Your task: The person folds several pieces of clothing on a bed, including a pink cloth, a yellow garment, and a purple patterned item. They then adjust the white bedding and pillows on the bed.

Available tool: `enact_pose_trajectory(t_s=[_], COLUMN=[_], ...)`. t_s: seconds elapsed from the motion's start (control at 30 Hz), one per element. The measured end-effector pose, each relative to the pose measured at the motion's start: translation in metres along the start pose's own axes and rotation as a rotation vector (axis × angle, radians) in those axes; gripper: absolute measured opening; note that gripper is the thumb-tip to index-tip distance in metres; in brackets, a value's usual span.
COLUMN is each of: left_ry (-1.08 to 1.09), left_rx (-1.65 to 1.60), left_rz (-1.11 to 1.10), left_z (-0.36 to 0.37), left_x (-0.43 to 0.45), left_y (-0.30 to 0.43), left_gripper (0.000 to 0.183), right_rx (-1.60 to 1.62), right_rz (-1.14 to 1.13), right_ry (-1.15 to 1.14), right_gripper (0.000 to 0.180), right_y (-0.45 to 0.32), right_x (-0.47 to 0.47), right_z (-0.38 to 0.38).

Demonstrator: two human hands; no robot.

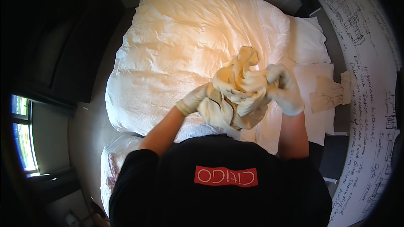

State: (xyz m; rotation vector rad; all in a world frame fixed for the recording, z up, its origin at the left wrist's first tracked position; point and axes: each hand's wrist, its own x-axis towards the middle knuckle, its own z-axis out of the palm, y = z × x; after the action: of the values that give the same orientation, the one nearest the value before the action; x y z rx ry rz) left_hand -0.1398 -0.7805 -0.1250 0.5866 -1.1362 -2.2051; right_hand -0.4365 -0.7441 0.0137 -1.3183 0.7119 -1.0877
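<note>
A bunched, cream-coloured cloth is held up in front of my chest, over the near side of a bed. My left hand, in a pale glove, grips its left side; some fingers are hidden in the folds. At its right edge, my right hand, gloved too, pinches the fabric with curled fingers. One end of the cloth sticks up as a twisted loop. Below and beyond spreads a rumpled white duvet, which covers most of the bed.
White pillows lie at the bed's right end. A gathered beige cloth rests across the near pillow and headboard. Dark nightstands flank that end. A clear plastic bag sits at the near left. The right wall bears drawings and handwriting.
</note>
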Motion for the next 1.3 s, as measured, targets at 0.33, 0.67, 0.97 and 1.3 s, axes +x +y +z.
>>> enact_pose_trajectory(t_s=[0.33, 0.67, 0.97, 1.3], left_ry=[-0.198, 0.211, 0.464, 0.84], left_rx=[0.118, 0.838, 1.422, 1.232], left_rz=[0.37, 0.344, 0.003, 0.538], left_z=[0.039, 0.071, 0.023, -0.023], left_x=[0.006, -0.005, -0.01, -0.002], left_y=[0.098, 0.221, 0.201, 0.216], left_gripper=[0.038, 0.065, 0.031, 0.021], right_rx=[-1.255, -0.346, -0.435, -0.906], right_rz=[0.106, 0.252, 0.14, 0.273], right_ry=[0.185, -0.14, -0.005, -0.084], right_gripper=[0.109, 0.048, 0.035, 0.033], right_y=[0.02, -0.006, -0.055, -0.079], right_x=[-0.022, 0.045, 0.074, 0.073], right_z=[-0.076, -0.078, -0.073, -0.088])
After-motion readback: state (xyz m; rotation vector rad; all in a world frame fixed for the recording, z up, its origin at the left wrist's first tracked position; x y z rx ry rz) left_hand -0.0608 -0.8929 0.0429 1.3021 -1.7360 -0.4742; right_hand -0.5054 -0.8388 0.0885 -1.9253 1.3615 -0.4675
